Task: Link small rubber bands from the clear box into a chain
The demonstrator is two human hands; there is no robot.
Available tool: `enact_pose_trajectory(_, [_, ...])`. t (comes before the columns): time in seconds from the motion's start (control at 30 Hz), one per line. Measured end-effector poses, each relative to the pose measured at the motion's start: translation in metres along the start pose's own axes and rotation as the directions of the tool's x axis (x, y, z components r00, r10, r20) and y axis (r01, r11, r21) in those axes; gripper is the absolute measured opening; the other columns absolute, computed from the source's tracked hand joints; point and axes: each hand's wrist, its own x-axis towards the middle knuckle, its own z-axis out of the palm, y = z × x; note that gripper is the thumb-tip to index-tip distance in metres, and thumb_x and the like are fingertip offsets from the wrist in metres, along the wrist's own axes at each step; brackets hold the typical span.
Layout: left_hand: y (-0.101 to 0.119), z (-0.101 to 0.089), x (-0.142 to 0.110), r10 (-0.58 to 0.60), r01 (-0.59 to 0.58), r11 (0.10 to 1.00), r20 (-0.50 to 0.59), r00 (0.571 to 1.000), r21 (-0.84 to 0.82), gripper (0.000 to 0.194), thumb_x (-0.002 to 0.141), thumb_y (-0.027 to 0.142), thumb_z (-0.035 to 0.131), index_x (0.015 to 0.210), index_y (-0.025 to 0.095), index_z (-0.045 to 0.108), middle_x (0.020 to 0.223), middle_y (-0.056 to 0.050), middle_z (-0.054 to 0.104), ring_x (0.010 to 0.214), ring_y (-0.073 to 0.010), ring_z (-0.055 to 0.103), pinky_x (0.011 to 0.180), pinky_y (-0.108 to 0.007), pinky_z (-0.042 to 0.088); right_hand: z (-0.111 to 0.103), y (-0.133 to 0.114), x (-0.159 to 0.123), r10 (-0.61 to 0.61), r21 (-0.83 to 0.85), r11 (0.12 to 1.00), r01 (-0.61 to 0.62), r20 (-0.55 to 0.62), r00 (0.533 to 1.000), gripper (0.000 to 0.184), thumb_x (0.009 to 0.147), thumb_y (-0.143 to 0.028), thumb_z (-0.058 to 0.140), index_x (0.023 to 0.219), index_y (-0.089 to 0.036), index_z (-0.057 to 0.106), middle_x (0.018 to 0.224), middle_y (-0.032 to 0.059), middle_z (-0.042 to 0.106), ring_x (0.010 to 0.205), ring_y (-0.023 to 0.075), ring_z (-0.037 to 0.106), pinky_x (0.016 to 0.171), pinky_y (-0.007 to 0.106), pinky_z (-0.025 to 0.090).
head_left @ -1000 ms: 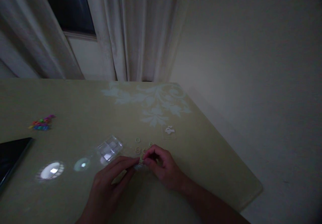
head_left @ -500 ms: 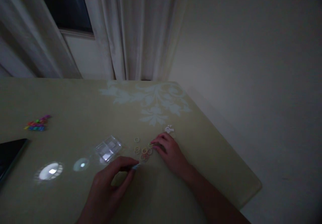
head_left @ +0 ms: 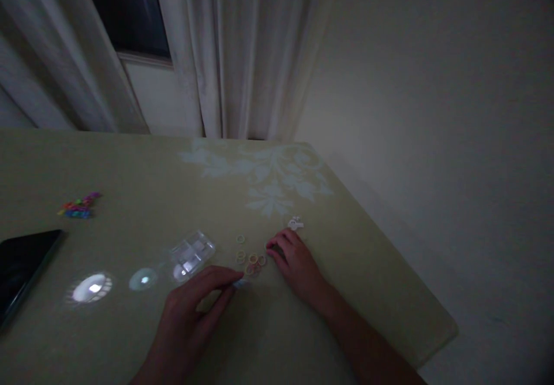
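Note:
My left hand [head_left: 193, 310] is closed in a pinch on a small pale-blue piece [head_left: 241, 283], whose kind I cannot make out. Just beyond its fingertips lies a loose group of small rubber bands [head_left: 253, 258], yellowish, pale and reddish. My right hand [head_left: 296, 261] is to the right of this group, thumb and forefinger pinched on a small rubber band [head_left: 266, 247] that barely shows. One more pale band [head_left: 240, 239] lies apart, farther back. Beyond my right knuckles rests a small white key-shaped piece [head_left: 296, 224] with tiny bits beside it.
A clear divided plastic box [head_left: 193, 253] lies left of the bands. Farther left are a heap of small colourful pieces [head_left: 80, 206] and a dark flat device [head_left: 26, 264]. Light reflections show on the table [head_left: 142, 327]; curtains [head_left: 238, 56] and a wall stand behind it.
The view has swung slightly left. My right fingers have drawn a little away from the band group, and the yellow-green band at their tips has left its spot. My left hand keeps its pinch.

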Motion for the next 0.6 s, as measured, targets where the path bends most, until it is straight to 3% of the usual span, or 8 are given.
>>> enact_pose_trajectory(0.17, [0.003, 0.002, 0.001, -0.057, 0.057, 0.998, 0.005, 0.998, -0.008, 0.015, 0.089, 0.025, 0.071, 0.098, 0.033, 0.080, 0.089, 0.006, 0.083, 0.077, -0.0135, 0.081, 0.071, -0.017, 0.063, -0.003, -0.003, 0.001, 0.009, -0.027, 1.000, -0.008, 0.025, 1.000, 0.005, 0.099, -0.013, 0.068, 0.102, -0.018, 0.068, 0.106, 0.0065, 0.066, 0.102, 0.0212, 0.062, 0.093, 0.035, 0.051])
enact_pose_trajectory(0.4, [0.003, 0.003, 0.003, -0.004, 0.003, 0.999, -0.015, 1.000, -0.052, 0.017, 0.091, 0.024, 0.068, 0.097, 0.032, 0.081, 0.091, 0.003, 0.084, 0.080, -0.0147, 0.081, 0.073, -0.018, 0.063, 0.008, 0.002, 0.001, 0.023, -0.128, 0.991, -0.025, -0.022, 0.999, 0.008, 0.102, -0.012, 0.059, 0.098, -0.018, 0.063, 0.104, 0.0083, 0.064, 0.097, 0.0222, 0.061, 0.090, 0.037, 0.050])
enact_pose_trajectory(0.6, [-0.003, 0.001, -0.003, -0.099, 0.099, 0.995, -0.002, 0.995, -0.029, 0.019, 0.092, 0.027, 0.067, 0.102, 0.033, 0.083, 0.095, 0.003, 0.085, 0.082, -0.0176, 0.082, 0.075, -0.023, 0.066, 0.010, -0.001, 0.000, 0.019, -0.095, 0.995, -0.022, -0.029, 0.999, 0.002, 0.101, -0.019, 0.066, 0.100, -0.019, 0.064, 0.105, 0.0078, 0.065, 0.101, 0.0236, 0.061, 0.092, 0.039, 0.050])
